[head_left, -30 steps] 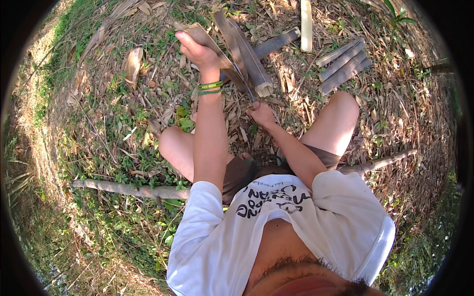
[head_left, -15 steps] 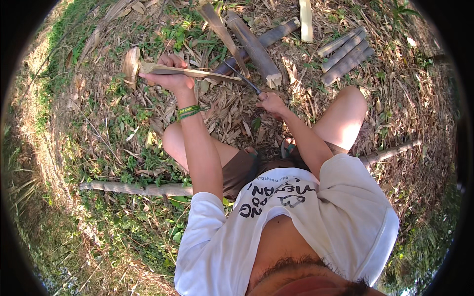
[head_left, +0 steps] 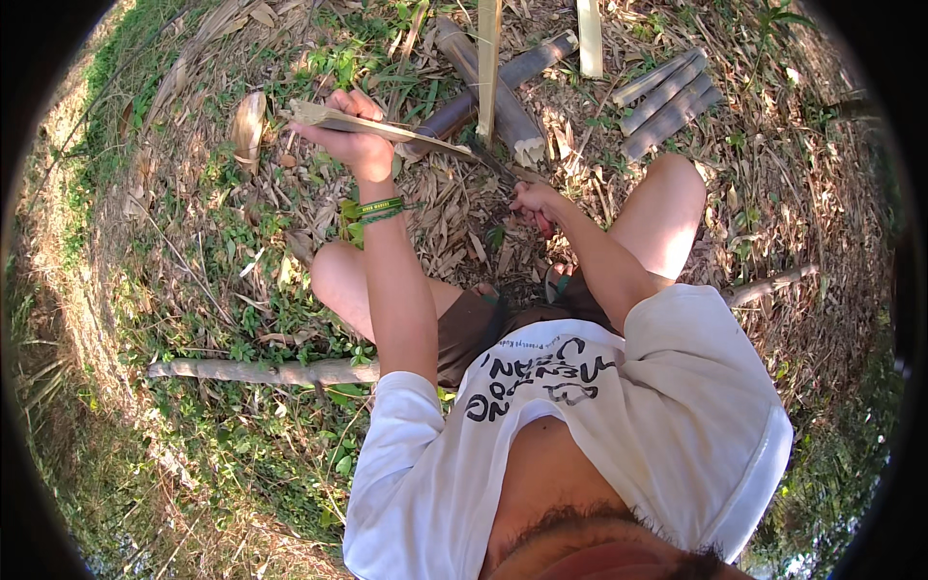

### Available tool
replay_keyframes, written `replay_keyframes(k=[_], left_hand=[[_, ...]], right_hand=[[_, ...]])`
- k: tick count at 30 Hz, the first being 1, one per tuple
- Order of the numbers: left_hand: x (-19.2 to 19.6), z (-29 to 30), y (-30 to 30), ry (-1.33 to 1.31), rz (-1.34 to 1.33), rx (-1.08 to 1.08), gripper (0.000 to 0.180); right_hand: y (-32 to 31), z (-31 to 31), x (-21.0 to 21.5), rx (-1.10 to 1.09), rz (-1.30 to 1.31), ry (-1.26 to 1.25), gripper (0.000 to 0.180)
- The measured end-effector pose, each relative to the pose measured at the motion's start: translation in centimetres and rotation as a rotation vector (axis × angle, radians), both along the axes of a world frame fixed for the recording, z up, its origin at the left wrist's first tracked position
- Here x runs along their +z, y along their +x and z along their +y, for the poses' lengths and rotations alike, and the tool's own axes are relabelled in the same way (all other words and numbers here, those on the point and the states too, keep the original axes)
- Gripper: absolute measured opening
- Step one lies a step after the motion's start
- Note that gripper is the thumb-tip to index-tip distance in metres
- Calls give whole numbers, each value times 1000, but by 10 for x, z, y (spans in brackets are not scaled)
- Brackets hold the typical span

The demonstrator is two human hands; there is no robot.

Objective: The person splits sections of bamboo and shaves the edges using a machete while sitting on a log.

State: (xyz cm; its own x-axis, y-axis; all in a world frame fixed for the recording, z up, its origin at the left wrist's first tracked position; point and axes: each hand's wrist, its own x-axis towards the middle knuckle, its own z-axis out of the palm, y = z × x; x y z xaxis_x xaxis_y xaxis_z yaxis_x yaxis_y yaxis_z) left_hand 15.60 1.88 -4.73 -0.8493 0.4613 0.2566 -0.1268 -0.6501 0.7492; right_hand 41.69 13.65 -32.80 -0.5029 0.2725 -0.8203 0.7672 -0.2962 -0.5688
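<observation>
Across the palm of my left hand (head_left: 350, 135) lies a split bamboo strip (head_left: 416, 136), with the fingers curled over its far side. The strip slants down to the right, and its thin end reaches toward the blade of a knife (head_left: 500, 170). My right hand (head_left: 537, 200) is closed round the knife's handle, low in front of my knees. The dark blade is partly blurred, and I cannot tell whether its edge touches the strip. Just beyond the blade, a pale split bamboo piece (head_left: 489, 72) rises to the top of the picture.
Two dark bamboo poles, one thick (head_left: 512, 121) and one (head_left: 541, 61) beneath it, cross ahead. Several split bamboo pieces (head_left: 667, 100) lie at the right, and a pale slat (head_left: 590, 39) lies at the top. A branch (head_left: 261, 371) crosses leaf-littered ground. A dry husk (head_left: 248, 130) lies left.
The bamboo piece beyond the blade has swung from leaning left to nearly straight, its pale face showing. My left hand and strip shifted slightly right; my right wrist turned the knife.
</observation>
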Motion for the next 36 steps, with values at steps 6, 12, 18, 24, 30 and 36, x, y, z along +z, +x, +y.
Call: replay_keyframes(k=[6,12,18,24,30,36], left_hand=[[1,-24,-2,-41,38,24,80],[7,-11,8,-39,12,-3,78],[-2,-34,-2,-1,-81,190,80],[52,-33,30,-97,20,377,77],[128,-61,50,91,133,728,81],[168,-33,90,146,-301,751,89]], right_hand=[[-27,-53,123,232,329,744,35],[24,-55,37,255,-66,681,32],[13,-56,58,151,-11,499,32],[-19,-66,151,-171,402,268,33],[-44,-80,224,-512,836,-396,39],[-63,-42,279,-852,1118,-639,31]])
